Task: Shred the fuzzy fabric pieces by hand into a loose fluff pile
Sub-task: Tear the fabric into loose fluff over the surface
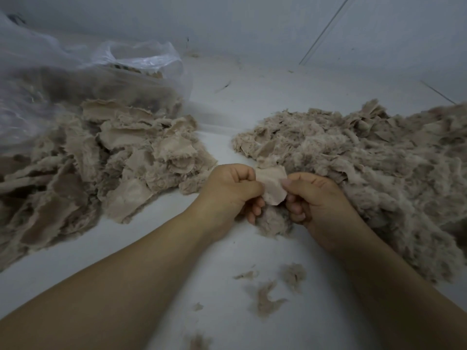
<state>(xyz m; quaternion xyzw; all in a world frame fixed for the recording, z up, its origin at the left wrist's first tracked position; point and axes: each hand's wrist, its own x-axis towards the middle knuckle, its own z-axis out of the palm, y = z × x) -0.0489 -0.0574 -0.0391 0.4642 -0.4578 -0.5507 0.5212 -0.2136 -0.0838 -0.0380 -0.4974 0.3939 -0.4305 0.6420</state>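
Head view of hand-shredding at a pale worktop (219,248). The left hand (231,188) and the right hand (316,198) meet at centre, each with fingers curled and thumb pressed onto opposite edges of one small fabric piece (271,188), whose smooth backing faces the camera. A tuft of loosened fluff (274,223) hangs or lies directly beneath the hands; whether it is attached to the held piece cannot be told. To the left lies the stock of unshredded fuzzy fabric pieces (106,157), flat and ragged-edged, spilling from a clear plastic bag (75,72) that holds more of the same. To the right, just beside the right hand, lies the loose fluff pile (366,173), broad and soft, with a few flat scraps lying on its upper surface. Small stray wisps (267,299) are scattered on the worktop near the forearms. Judged from this arrangement, the step in hand is the tearing of a single piece, and the task stands partway, since a large stock remains at left. The next move appears to call for pulling the two grips apart, or plucking pile from backing, then releasing the result onto the right-hand pile and reaching left for a fresh piece. The scraps within the pile may need further picking apart.
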